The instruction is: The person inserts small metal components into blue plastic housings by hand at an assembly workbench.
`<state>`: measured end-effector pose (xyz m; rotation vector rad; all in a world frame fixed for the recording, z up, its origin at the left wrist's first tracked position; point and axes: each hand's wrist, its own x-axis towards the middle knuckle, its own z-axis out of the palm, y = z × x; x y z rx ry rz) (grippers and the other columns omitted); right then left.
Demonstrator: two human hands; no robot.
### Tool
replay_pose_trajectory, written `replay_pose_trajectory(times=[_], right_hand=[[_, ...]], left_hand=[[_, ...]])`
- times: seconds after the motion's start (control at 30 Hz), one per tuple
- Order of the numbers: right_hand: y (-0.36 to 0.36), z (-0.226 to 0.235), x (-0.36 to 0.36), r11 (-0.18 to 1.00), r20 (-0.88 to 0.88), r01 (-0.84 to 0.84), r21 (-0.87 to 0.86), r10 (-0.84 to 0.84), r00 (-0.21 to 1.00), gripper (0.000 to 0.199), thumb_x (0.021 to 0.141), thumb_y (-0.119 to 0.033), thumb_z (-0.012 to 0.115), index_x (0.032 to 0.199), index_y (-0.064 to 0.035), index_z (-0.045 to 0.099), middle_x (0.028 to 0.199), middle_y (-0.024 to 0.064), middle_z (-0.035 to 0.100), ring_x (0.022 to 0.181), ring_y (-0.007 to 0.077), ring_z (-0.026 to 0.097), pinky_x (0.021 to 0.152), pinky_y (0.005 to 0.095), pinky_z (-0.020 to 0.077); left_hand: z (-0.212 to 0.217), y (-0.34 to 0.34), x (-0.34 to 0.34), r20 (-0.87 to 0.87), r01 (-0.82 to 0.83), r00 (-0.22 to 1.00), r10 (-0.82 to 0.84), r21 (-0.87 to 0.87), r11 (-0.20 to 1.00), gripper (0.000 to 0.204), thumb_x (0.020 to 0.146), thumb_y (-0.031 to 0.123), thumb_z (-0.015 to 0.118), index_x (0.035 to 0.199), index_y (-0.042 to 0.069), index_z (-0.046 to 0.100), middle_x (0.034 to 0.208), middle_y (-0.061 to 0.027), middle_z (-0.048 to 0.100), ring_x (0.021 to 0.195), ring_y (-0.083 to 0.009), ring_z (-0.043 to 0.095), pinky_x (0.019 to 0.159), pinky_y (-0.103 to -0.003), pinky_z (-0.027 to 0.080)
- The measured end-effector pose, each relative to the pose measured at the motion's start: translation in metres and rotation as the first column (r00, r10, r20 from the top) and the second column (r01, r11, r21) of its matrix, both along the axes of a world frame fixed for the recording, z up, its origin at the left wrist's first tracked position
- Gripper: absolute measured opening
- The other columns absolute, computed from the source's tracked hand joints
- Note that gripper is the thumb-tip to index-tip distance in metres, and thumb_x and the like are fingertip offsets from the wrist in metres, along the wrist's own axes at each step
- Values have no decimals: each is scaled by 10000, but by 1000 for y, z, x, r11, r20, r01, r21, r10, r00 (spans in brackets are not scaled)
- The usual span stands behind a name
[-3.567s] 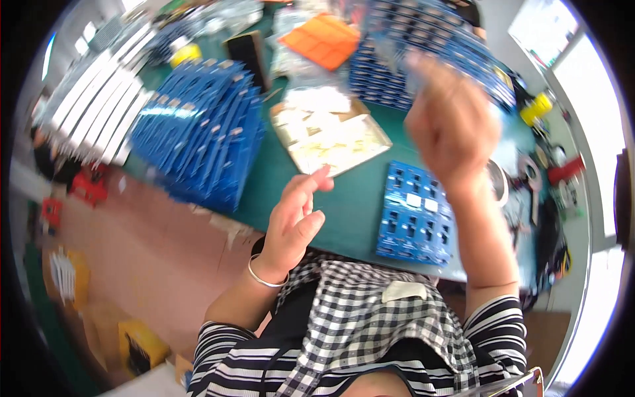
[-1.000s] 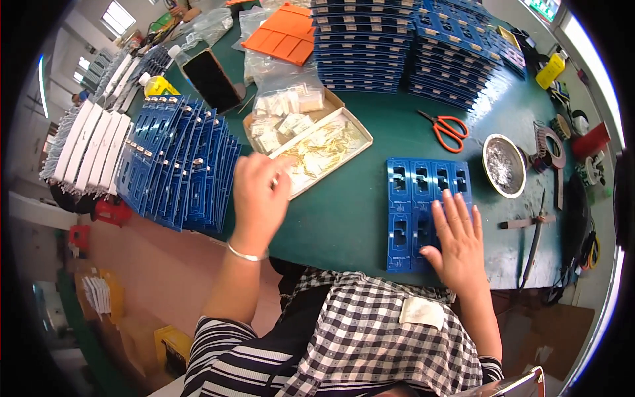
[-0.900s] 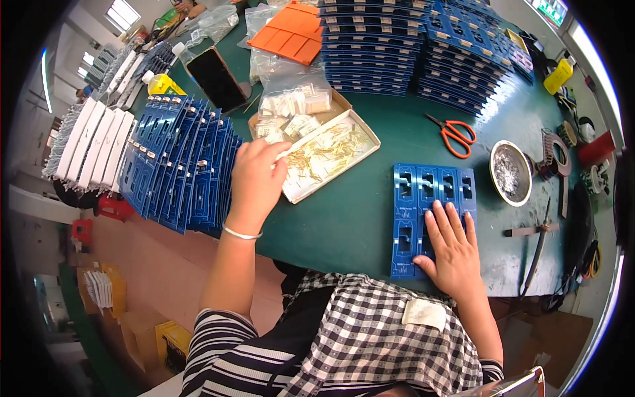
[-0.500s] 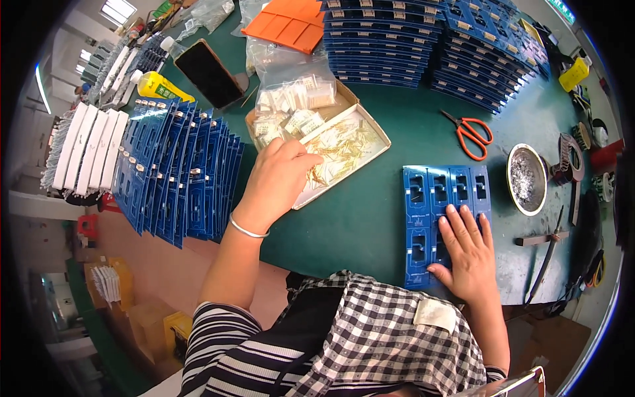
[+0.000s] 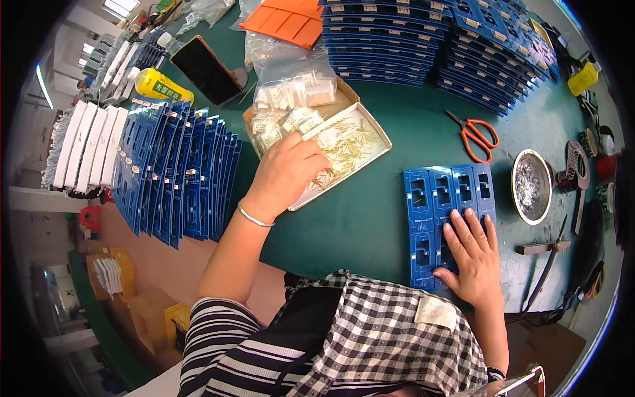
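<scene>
My left hand (image 5: 286, 173) reaches into a shallow cardboard box (image 5: 377, 131) and its fingers rest on a pile of small thin gold-coloured pins (image 5: 349, 147). Whether it grips any pins is hidden under the fingers. A bracelet circles that wrist. My right hand (image 5: 471, 254) lies flat, fingers spread, on the near part of a blue plastic tray (image 5: 436, 198) with several rectangular pockets, lying on the green table (image 5: 357, 225).
Stacks of blue trays (image 5: 423, 33) stand at the back, more blue trays (image 5: 175, 175) lean in a row at the left beside white parts (image 5: 86, 149). Orange scissors (image 5: 477, 135), a metal bowl (image 5: 532, 186), a phone (image 5: 206, 67), a yellow bottle (image 5: 157, 86) and bagged parts (image 5: 291, 92) lie around.
My left hand has moved from the table edge into the cardboard box onto the pins. My right hand has come down and stays flat on the blue tray.
</scene>
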<state>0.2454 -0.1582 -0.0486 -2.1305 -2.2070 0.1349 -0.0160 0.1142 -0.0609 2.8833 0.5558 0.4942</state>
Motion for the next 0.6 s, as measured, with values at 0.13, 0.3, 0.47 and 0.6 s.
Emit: replay_pose_trajectory(times=[0.13,0.3,0.47,0.6], right_hand=[[2,3,1,1000,-24,6,-15,-6,1000,711,811,-593,560,1331,-108,537,1452,99,449,1368,336,368,1132,556,197],[3,10,-4,999,-46,14,-41,-16,999,710,796,-575,590,1330,-110,537,1453,100,447,1367,339,369,1128,561,197],[1,16,-7,998,-111,25,-63,-32,993,695,769,-511,665,1323,-110,540,1442,107,458,1358,345,379,1121,558,204],[-2,28,-5,996,-218,82,-46,-90,972,609,744,-348,734,1270,-89,573,1387,115,511,1316,348,429,1105,547,245]], left_hand=[[-4,-4,5,-35,-70,997,72,60,996,144,727,43,670,854,107,649,917,-18,600,851,-232,540,762,-343,488],[2,-5,3,-20,-128,991,129,30,991,136,761,54,664,885,88,619,929,-36,612,873,-253,550,764,-360,483],[16,-13,-3,8,-234,972,234,-22,972,103,795,56,613,895,76,605,867,-82,628,816,-274,578,733,-371,488],[35,-37,2,77,-189,951,299,-620,761,88,862,86,596,935,42,578,844,-128,636,758,-326,622,685,-393,494]])
